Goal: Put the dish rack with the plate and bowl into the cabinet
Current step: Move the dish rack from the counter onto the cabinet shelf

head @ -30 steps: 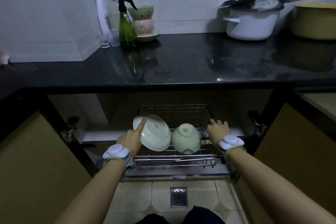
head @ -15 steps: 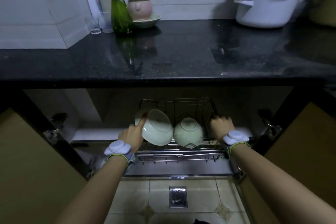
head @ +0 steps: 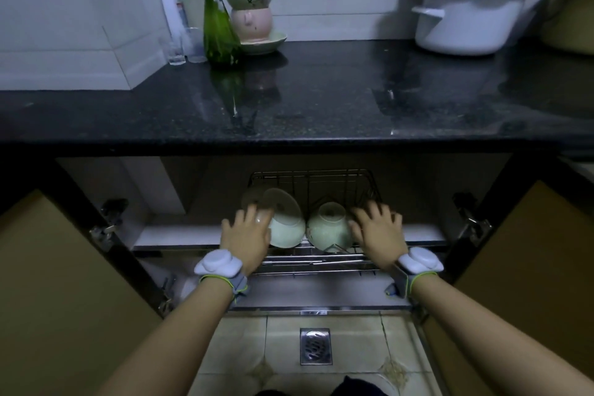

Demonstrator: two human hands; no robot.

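A wire dish rack (head: 309, 182) sits on the lower shelf inside the open cabinet (head: 180, 232) under the counter. In it a pale plate (head: 285, 219) leans on edge at the left and a pale green bowl (head: 328, 228) lies tipped at the right. My left hand (head: 246, 233) hovers in front of the plate's left rim, fingers spread. In front of the rack's right side my right hand (head: 377, 231) is also spread, beside the bowl. Both hands are motion-blurred, and neither shows a closed grip on the wire.
Both cabinet doors stand swung open, the left door (head: 48, 283) and the right door (head: 530, 260). The black counter's edge (head: 289, 141) overhangs the opening. On it stand a green spray bottle (head: 220, 32), stacked bowls and a white pot (head: 466, 22). A floor drain (head: 315, 346) lies below.
The rack with plate and bowl has gone deeper into the cabinet. My hands, which held its two sides, have come off and spread open in front of it.
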